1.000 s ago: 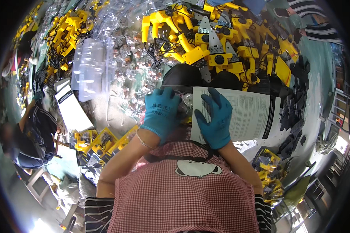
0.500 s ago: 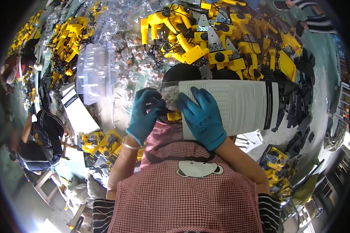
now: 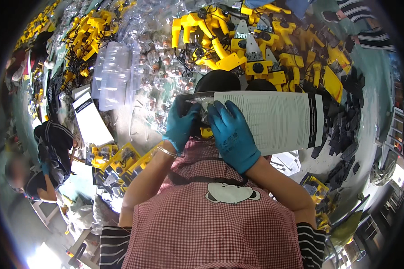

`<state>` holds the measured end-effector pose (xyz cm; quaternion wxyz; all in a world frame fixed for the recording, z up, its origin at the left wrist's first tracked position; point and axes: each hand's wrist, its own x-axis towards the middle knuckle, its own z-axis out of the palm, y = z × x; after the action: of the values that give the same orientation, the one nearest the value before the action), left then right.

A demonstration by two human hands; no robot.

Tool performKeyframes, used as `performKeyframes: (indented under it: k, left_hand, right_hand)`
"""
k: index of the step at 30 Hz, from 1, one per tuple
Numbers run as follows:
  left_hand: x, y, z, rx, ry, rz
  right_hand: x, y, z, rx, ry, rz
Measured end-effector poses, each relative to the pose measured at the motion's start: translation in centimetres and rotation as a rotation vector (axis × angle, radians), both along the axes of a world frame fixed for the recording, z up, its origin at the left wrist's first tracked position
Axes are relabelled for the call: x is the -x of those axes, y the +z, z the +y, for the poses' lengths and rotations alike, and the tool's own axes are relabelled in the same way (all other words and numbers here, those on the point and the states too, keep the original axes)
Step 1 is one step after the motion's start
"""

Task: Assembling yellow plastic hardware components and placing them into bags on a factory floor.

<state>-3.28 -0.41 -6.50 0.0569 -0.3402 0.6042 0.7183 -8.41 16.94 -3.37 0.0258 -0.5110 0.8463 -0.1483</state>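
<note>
My left hand (image 3: 180, 125), in a blue glove, pinches the left end of a clear plastic piece (image 3: 204, 101) above my lap. My right hand (image 3: 234, 138), also gloved in blue, lies over the left edge of a white printed sheet (image 3: 278, 123) that reaches out to the right. Its fingers are bent against the sheet and the plastic; the thumb is hidden. Under the plastic, between the hands, a small part of a yellow thing (image 3: 206, 132) shows. The rest of it is covered by the hands and the sheet.
Yellow tools with black cords (image 3: 256, 49) are heaped ahead. Clear plastic trays (image 3: 114, 76) and a stack of printed sheets (image 3: 92, 119) lie to the left. Dark flat pieces (image 3: 341, 130) are piled at right. Another person (image 3: 54, 152) sits at left.
My left hand has moved right, closer to my right hand, and its fingers have drawn together on the plastic. My right hand and the sheet have shifted slightly right.
</note>
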Motion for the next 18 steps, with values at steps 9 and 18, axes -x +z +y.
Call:
performKeyframes:
  k: [9,18]
  left_hand:
    - [-5.2,3.5,0.9,0.935,-0.093,0.253]
    - [-5.0,2.0,1.6,0.687,-0.290,0.254]
  right_hand:
    - [-1.0,1.5,0.8,0.140,-0.108,-0.061]
    - [-1.3,0.7,1.7,0.339,-0.217,-0.208]
